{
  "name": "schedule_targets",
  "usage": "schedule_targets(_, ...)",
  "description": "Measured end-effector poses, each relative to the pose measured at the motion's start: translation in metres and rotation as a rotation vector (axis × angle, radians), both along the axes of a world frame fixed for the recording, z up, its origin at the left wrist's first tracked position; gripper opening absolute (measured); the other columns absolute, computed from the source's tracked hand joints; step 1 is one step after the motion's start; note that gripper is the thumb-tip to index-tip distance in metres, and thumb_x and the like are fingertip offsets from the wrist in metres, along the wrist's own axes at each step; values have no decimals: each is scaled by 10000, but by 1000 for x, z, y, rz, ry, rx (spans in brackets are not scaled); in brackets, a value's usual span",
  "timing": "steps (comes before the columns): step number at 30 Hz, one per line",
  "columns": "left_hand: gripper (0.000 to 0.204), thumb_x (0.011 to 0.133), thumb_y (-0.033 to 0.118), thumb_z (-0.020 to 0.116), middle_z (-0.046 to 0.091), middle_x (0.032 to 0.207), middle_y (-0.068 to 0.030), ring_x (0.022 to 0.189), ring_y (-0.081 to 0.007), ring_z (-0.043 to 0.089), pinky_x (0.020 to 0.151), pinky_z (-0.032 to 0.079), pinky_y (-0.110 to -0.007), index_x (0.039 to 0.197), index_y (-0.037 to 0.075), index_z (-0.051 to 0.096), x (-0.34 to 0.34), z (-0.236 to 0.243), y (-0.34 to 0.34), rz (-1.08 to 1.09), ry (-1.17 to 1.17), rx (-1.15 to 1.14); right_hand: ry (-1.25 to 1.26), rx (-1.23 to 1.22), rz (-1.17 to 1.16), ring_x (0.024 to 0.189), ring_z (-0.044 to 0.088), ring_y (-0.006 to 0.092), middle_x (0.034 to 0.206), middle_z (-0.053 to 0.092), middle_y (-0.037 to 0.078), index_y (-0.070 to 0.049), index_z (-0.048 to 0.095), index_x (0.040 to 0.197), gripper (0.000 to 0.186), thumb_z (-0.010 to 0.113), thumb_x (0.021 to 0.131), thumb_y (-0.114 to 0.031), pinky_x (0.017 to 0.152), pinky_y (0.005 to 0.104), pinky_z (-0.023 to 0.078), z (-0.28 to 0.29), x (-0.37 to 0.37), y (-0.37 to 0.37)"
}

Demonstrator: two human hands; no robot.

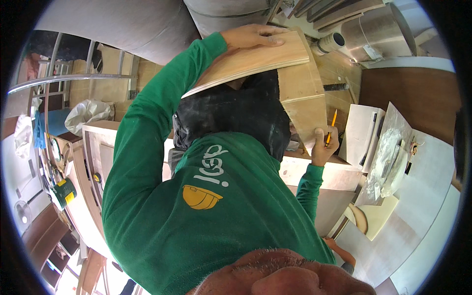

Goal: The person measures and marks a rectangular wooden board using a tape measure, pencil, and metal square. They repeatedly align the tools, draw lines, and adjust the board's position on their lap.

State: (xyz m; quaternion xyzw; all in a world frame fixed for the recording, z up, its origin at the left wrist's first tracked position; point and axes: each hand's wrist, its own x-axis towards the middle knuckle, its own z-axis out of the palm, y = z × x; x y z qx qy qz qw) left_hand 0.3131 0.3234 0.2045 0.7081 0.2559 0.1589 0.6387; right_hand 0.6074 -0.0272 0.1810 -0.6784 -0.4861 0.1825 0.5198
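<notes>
My left hand (250, 37) grips the upper edge of a pale plywood board (246, 61), its thumb lying on the face. A second, narrower plywood piece (301, 105) runs down from under the right end of that board, over the right side of my black trousers (221, 110). My right hand (322, 145) holds a yellow pencil (332, 125) upright and has its thumb on the lower end of the narrow piece. What supports the boards underneath is mostly hidden.
Large grey cylinders (216, 14) stand beyond my left hand. A metal ladder (73, 77) and white sack (88, 115) are left. Right are a metal cylinder (373, 32), pale panels (359, 132) and plastic-wrapped items (383, 162). Another person's arm (344, 255) shows at lower right.
</notes>
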Motion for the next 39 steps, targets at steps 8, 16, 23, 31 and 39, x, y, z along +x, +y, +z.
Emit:
schedule_targets(8,725,1115,449,713,596,1631,-69,1454,-162,553,1269,409,-324,1718,116,486,8,-11,24,-63,-7,-319,-33,43,-25,786,489,72,839,572,-44,-41,660,939,319,856,1021,-279,716,263,414,12,-5,18)
schedule_targets(16,710,1149,469,638,573,1656,-45,1452,-144,547,1254,424,-311,1729,107,451,17,-54,60,-17,-72,-372,-193,-42,-100,675,415,101,687,457,31,-10,614,868,395,900,972,-262,596,312,382,36,5,51)
schedule_targets(23,529,1189,458,539,720,1010,10,786,-58,667,650,598,-229,1659,215,562,-6,-49,67,-37,18,-442,-180,-116,-76,650,497,156,690,582,115,-4,694,881,446,923,927,-383,604,375,442,77,-5,83)
schedule_targets(31,587,1139,548,625,697,983,15,722,-88,645,614,592,-228,1579,159,634,5,-57,62,168,73,-441,-181,-119,-77,616,605,257,699,660,158,-9,711,894,547,913,905,-518,605,410,482,72,-1,82)
schedule_targets(39,583,1145,531,617,757,1072,15,756,-91,720,610,629,-234,1628,206,599,-5,-70,73,137,78,-414,-175,-169,-61,625,622,229,699,672,144,-12,725,895,540,904,915,-521,611,400,504,69,-6,83)
